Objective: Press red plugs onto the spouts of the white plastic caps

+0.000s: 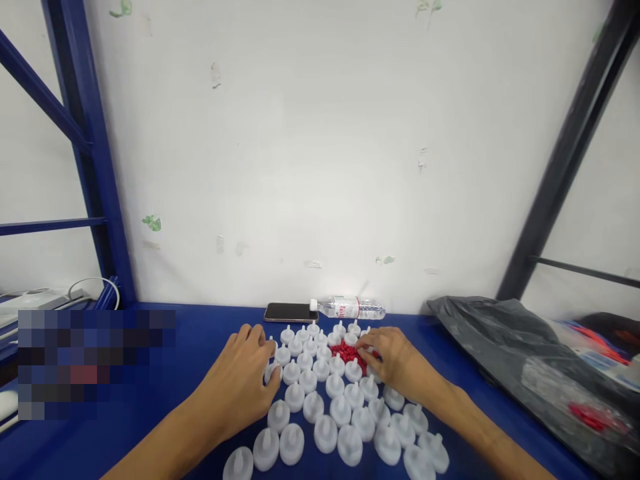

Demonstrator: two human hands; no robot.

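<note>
Many white round caps with narrow spouts [340,411] stand upright in loose rows on the blue table [165,373]. Among them, towards the back, lies a pile of small red pieces [345,353]. My left hand [247,370] is at the left edge of the rows, its thumb and fingers curled around a white spouted cap [273,373]. At the right side of the red pile is my right hand [395,360], thumb and fingertips drawn together over the pieces. Whatever those fingertips pinch is too small or hidden to make out.
Behind the caps, a phone [290,312] and a clear water bottle [353,307] lie near the white wall [320,147]. A grey plastic bag [475,333] with other packets is on the right. Cables and a white device [35,301] sit at the left.
</note>
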